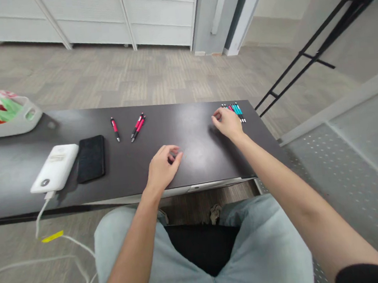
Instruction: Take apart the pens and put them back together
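Observation:
My left hand (164, 165) hovers at the front edge of the dark table with its fingers loosely curled. A gap shows between thumb and fingertips, and nothing is in it. Farther right, my right hand (228, 123) is beside a row of pens (238, 112), teal ones and a pink one among them, partly hidden by the hand. Its fingers are bent, the thumb stands apart, and I see nothing held. Left of centre, two pink-and-black pens (138, 127) lie side by side at a slant. Another pink-and-black pen (115, 129) lies alone to their left.
On the dark table (187, 128), a black phone (91, 159) lies beside a white power bank (55, 168) with a white cable (40, 215) hanging off the front. At the far left stands a white basket (32, 114) of colourful cloth-like items. A glass panel (352, 156) borders the right.

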`<state>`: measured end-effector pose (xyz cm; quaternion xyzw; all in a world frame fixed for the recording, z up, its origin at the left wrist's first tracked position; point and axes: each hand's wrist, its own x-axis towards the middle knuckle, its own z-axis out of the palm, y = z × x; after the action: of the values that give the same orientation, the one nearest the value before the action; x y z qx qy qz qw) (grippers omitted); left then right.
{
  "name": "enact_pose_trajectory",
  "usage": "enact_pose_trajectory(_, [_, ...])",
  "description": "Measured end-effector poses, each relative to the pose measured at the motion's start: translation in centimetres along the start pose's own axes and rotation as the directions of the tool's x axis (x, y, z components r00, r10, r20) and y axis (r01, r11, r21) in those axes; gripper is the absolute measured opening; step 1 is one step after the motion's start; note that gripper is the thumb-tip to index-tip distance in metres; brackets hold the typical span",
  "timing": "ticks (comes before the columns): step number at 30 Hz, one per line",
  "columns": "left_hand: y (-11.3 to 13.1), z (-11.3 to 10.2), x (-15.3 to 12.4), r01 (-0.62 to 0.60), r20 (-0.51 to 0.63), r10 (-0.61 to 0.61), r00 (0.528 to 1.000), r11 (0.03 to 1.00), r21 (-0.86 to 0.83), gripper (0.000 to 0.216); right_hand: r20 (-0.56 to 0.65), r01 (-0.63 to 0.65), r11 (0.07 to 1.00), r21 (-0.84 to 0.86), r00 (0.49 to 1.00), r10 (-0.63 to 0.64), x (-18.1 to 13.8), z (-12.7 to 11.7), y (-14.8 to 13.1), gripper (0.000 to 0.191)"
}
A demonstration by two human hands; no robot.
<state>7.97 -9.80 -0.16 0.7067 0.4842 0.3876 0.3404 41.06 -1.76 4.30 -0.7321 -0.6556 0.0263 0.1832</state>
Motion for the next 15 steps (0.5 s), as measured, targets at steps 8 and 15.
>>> enact_pose_trajectory(8, [-4.6,-5.4,2.6,0.048,-0.406,0.083,0.910,0.952,0.303,0.010,0.057,0.076,0.978,0.194,0.994,-0.089,0.5,3.7,-1.9,0.010])
enact_pose_trajectory(15, [-4.1,-8.8,7.2,0.447,-0.500,-0.132,0.856,0.675,0.587,0.024,0.052,0.086,0.913,0.398,0.992,-0.116,1.0,4.6,0.1,0.012])
